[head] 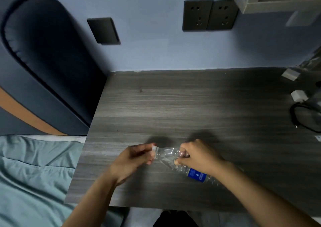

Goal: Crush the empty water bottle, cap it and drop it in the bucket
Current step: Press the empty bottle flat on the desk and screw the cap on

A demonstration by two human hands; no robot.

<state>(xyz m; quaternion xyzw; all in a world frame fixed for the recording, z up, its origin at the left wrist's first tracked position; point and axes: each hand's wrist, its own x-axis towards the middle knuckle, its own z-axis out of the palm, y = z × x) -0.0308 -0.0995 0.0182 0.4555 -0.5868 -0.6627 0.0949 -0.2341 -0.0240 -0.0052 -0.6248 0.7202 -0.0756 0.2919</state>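
The crumpled clear water bottle [169,157] lies above the near part of the grey wood-grain desk [191,101], neck to the left, blue label [196,174] toward the base on the right. The left hand [133,159] pinches the white cap [154,150] at the bottle mouth between thumb and fingers. The right hand [196,157] is closed in a fist around the flattened mid-section. 2 dark wall sockets [210,14] sit above the desk. A black cable [305,117] lies at the right edge.
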